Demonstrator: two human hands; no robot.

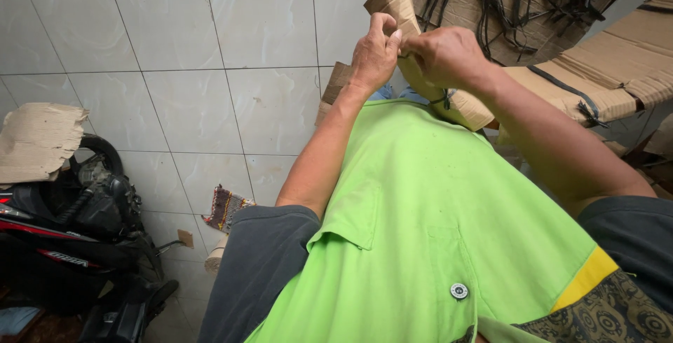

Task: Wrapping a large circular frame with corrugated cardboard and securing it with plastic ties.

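Your left hand (374, 54) and right hand (443, 54) meet, pinching a folded cardboard strip (397, 1). A motorcycle (77, 238) stands at your left

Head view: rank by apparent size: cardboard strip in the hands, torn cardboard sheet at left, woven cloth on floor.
1. torn cardboard sheet
2. cardboard strip (partly hidden by both hands, so unsure against 1)
3. woven cloth

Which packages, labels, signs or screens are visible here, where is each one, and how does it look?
Folded brown corrugated cardboard piece: held by the left hand and right hand, tied with a black strap.
Flattened brown cardboard box: upper right, black straps lying on it.
Torn brown cardboard sheet: left edge, resting on the motorbike.
Small white label on the motorbike's red panel: lower left.
No signs or screens visible.
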